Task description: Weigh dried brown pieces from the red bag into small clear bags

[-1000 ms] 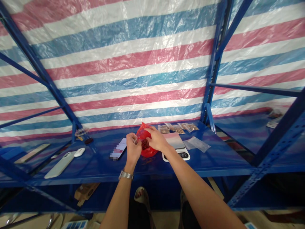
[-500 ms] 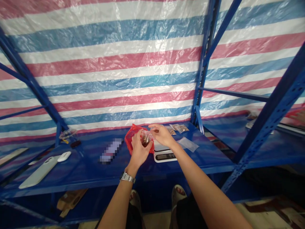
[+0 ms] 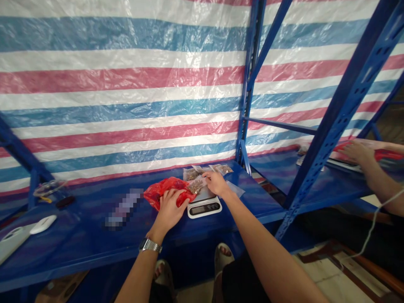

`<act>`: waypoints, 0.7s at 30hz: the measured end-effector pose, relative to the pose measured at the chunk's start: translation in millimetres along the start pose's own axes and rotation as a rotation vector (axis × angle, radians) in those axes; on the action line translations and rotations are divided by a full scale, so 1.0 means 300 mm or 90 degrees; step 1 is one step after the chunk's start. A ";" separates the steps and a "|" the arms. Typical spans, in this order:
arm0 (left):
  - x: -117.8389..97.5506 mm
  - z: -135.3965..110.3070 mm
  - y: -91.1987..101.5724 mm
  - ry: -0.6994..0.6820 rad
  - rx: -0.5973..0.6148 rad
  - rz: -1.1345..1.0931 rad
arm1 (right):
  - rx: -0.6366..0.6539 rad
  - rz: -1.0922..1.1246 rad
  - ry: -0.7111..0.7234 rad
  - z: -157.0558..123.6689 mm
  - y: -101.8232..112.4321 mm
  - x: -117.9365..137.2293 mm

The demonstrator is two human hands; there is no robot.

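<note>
My left hand (image 3: 171, 211) is closed over the near side of a crumpled red plastic bag (image 3: 162, 190), its fingers bent across the film and the thumb toward the scale. Between the fingertips of my right hand (image 3: 215, 182) is the edge of a small clear plastic bag (image 3: 196, 185) with brown bits inside. That small bag hangs tilted above the plate of a white digital scale (image 3: 205, 211), beside the red bag. Behind my right hand lie several similar filled bags (image 3: 224, 169). A flat clear bag (image 3: 236, 190) lies to the right of the scale, partly hidden by my forearm.
On the blue shelf (image 3: 85, 235), left of the red bag, are a blurred-out phone-like object (image 3: 124, 209), a white mouse-shaped item (image 3: 43, 224) and a pale phone (image 3: 14, 242). A blue upright post (image 3: 328, 113) stands right. Beyond it, another person's hand (image 3: 358, 152) is over red plastic.
My left hand has left the small filled bag and is now on the red bag. My right hand has carried the small bag over the scale. The view has swung right.
</note>
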State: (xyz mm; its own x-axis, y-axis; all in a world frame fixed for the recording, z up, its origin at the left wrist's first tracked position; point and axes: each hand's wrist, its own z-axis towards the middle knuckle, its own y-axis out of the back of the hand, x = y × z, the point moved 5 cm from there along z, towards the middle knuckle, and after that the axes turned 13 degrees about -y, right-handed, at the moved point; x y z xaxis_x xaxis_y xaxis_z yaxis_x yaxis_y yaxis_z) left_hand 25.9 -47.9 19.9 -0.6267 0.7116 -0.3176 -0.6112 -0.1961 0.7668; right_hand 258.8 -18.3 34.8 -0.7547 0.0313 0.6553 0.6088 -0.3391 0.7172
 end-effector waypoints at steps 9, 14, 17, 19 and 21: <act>0.172 -0.010 0.035 0.155 -0.167 -0.091 | -0.009 -0.022 0.041 0.008 0.021 -0.013; 0.121 -0.010 0.063 0.129 -0.230 -0.103 | -0.101 0.012 0.029 -0.002 0.041 -0.034; 0.067 -0.020 0.097 0.117 -0.228 -0.051 | -0.197 0.054 0.009 -0.032 0.068 -0.055; 0.033 -0.031 0.126 0.109 -0.229 -0.016 | -0.245 0.076 0.010 -0.058 0.086 -0.058; 0.004 -0.042 0.156 0.093 -0.248 0.022 | -0.262 0.093 0.031 -0.079 0.100 -0.046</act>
State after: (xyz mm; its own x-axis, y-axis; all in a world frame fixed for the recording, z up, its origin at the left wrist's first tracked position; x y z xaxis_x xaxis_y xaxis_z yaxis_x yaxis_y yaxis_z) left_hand -9.5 -64.7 48.3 -0.6951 0.6022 -0.3927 -0.7080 -0.4786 0.5193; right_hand 281.8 -51.3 41.7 -0.6844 -0.0861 0.7240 0.5698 -0.6827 0.4574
